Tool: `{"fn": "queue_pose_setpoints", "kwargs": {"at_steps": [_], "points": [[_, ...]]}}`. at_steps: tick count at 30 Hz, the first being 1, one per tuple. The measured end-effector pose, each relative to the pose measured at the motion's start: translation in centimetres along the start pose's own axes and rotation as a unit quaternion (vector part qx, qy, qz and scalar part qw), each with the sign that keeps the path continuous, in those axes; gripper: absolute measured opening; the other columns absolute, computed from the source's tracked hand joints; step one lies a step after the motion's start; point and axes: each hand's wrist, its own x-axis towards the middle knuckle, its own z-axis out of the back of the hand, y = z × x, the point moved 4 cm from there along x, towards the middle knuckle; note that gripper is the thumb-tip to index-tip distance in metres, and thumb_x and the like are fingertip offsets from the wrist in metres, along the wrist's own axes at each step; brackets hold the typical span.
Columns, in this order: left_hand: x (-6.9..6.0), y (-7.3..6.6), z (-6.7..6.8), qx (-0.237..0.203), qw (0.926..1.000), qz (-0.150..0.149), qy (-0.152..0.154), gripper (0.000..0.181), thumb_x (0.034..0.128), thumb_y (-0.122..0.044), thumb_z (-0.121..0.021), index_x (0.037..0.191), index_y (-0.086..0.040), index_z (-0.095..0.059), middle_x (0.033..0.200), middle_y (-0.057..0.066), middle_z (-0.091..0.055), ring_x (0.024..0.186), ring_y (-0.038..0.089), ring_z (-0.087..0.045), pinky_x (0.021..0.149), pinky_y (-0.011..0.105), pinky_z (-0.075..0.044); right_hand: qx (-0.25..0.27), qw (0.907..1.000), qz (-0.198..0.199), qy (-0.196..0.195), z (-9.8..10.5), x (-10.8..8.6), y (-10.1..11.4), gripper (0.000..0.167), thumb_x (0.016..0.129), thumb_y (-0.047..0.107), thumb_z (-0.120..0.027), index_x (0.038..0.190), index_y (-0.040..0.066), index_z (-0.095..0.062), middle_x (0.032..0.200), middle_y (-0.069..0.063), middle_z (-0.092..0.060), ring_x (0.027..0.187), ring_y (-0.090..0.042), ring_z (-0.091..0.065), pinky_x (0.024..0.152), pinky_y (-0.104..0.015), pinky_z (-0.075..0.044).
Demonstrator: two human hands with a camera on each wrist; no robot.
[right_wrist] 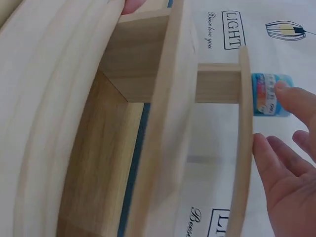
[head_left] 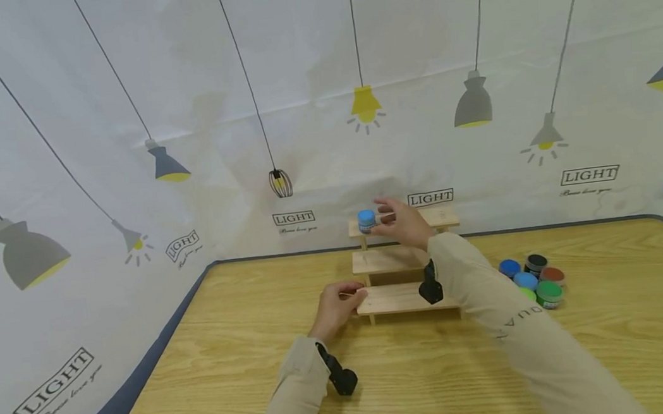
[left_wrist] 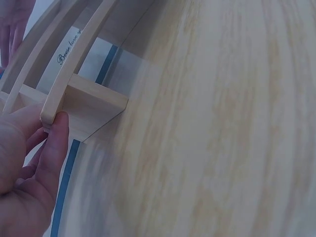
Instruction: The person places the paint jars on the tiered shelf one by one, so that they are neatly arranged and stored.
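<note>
A small jar with a light-blue lid (head_left: pixel 366 220) stands upright at the left end of the top step of a three-step wooden stand (head_left: pixel 391 299). My right hand (head_left: pixel 405 223) is just right of this jar, fingers spread. In the right wrist view, one fingertip overlaps the side of the blue jar (right_wrist: pixel 266 95), and another finger lies close to the step's surface. Whether the fingertip touches the jar, I cannot tell. My left hand (head_left: pixel 336 308) pinches the left end of the lowest step; the left wrist view shows thumb and fingers on the board's end (left_wrist: pixel 52 111).
To the right of the stand, a cluster of small paint-like jars (head_left: pixel 549 292) with blue, black, brown and green lids sits on the wood-grain table (head_left: pixel 422 379). A white wall covering (head_left: pixel 311 56) printed with lamps rises directly behind the stand.
</note>
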Motion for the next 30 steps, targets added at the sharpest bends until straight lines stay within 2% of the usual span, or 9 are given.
{"fn": "queue_pose_setpoints", "kwargs": {"at_steps": [6,15,22,30], "points": [[0.1,0.0,0.0,0.002,1.0000,-0.001,-0.003,0.021,0.0840,-0.017,-0.062,0.098,-0.001,-0.066,0.084,0.007,-0.060,0.065,0.013,-0.056,0.057,0.030,-0.051,-0.038,0.9990,0.024,-0.001,2.0,-0.9,0.8,0.053,0.085,0.015,-0.061,0.131,0.002,-0.039,0.120,-0.022,-0.049,0.103,-0.034,-0.051,0.081,-0.042,-0.045],[0.0,0.2,-0.1,-0.001,1.0000,-0.001,-0.004,0.022,0.0838,-0.017,-0.063,0.099,-0.001,-0.066,0.084,0.009,-0.061,0.065,0.014,-0.056,0.058,0.032,-0.051,-0.073,0.9935,0.087,0.014,3.9,-4.3,2.5,0.042,0.088,0.019,-0.057,0.125,0.003,-0.047,0.111,-0.018,-0.055,0.096,-0.027,-0.055,0.078,-0.040,-0.047],[0.0,0.1,-0.1,-0.004,1.0000,0.006,-0.004,0.022,0.0839,-0.017,-0.062,0.099,-0.001,-0.066,0.083,0.008,-0.061,0.065,0.013,-0.056,0.058,0.031,-0.051,-0.062,0.9915,0.113,0.019,5.0,-7.5,2.5,0.033,0.087,0.013,-0.057,0.117,0.002,-0.052,0.104,-0.012,-0.058,0.090,-0.024,-0.058,0.077,-0.038,-0.048],[0.1,0.4,-0.1,-0.008,1.0000,-0.004,-0.003,0.024,0.0842,-0.016,-0.062,0.101,0.001,-0.065,0.085,0.009,-0.061,0.065,0.014,-0.056,0.057,0.030,-0.051,-0.068,0.9895,0.128,0.001,7.0,-10.8,2.3,0.024,0.087,0.012,-0.058,0.110,0.004,-0.056,0.099,-0.008,-0.059,0.087,-0.018,-0.058,0.073,-0.026,-0.049]]}}
